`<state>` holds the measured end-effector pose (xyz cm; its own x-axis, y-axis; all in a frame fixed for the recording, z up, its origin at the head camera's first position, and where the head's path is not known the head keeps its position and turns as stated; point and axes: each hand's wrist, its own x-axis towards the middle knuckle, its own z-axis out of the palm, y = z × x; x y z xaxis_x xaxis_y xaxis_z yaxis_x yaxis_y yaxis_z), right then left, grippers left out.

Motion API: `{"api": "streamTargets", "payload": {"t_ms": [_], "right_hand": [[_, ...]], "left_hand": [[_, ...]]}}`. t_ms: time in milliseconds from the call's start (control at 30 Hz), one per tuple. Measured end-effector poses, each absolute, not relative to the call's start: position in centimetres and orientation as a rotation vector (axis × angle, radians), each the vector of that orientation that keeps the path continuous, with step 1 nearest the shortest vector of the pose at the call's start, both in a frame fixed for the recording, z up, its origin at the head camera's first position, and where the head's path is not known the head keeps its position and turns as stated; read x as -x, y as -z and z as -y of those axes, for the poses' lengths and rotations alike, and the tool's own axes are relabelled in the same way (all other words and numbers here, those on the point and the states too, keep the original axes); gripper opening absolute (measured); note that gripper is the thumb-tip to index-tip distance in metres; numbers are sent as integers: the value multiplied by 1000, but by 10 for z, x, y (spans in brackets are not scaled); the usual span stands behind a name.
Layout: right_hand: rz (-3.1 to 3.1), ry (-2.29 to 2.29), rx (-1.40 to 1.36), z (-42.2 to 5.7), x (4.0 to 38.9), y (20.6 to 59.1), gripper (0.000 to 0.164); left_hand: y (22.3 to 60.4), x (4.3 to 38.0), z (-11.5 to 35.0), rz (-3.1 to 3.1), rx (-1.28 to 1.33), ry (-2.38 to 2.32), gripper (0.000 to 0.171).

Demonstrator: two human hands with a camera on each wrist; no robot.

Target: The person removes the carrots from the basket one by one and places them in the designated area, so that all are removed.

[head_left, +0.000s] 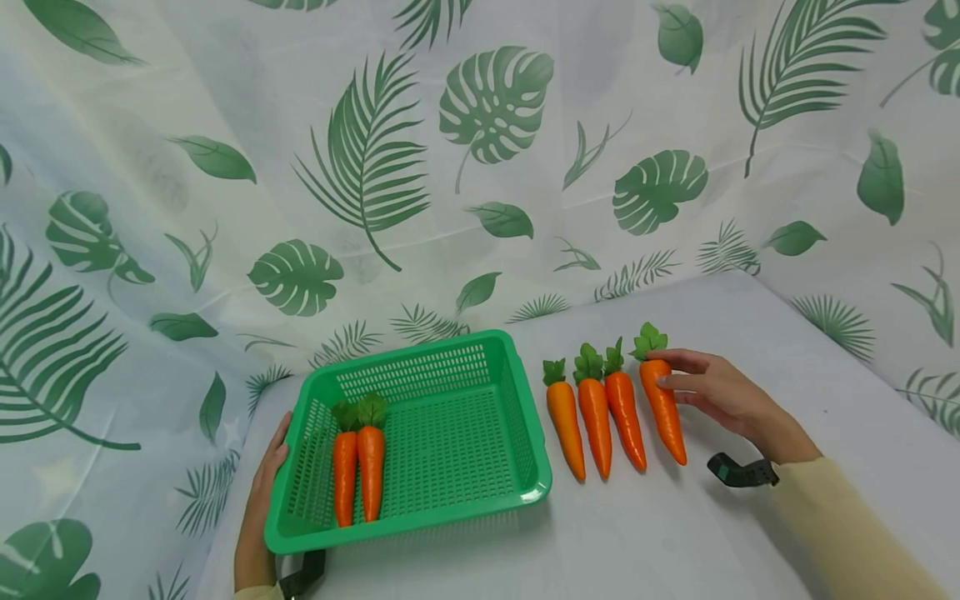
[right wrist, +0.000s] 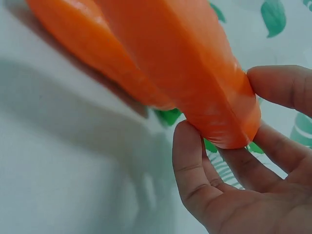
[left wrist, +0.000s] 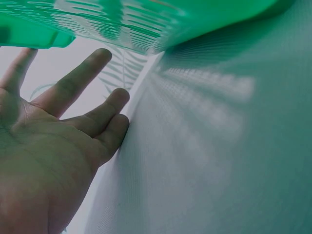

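My right hand [head_left: 723, 396] pinches an orange carrot [head_left: 663, 417] near its leafy green top, between thumb and fingers. The right wrist view shows this carrot [right wrist: 195, 63] close up, with another carrot [right wrist: 92, 44] behind it. To its left, three carrots lie side by side, the nearest one [head_left: 626, 421] a short gap away. My left hand [head_left: 262, 500] is at the left side of a green plastic basket [head_left: 420, 522], fingers extended along its rim. Two carrots [head_left: 371, 471] lie in the basket's left part, tops pointing away from me.
The white tabletop [head_left: 615, 542] carries the basket and the carrots. Behind it hangs a pale curtain [head_left: 570, 117] printed with green leaves, which also runs along the left and right sides. Both wrists wear black straps [head_left: 742, 472].
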<state>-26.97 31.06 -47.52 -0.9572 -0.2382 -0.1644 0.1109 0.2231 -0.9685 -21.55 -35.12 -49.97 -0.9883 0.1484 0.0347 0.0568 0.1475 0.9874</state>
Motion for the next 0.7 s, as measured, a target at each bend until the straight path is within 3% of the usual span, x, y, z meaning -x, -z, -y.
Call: {"api": "streamTargets", "payload": {"t_ms": [700], "right_hand": [[-2377,1611,152,-301,278,496,60]], "left_hand": [[497,214,347,-2355,-111,-1955,71]]}}
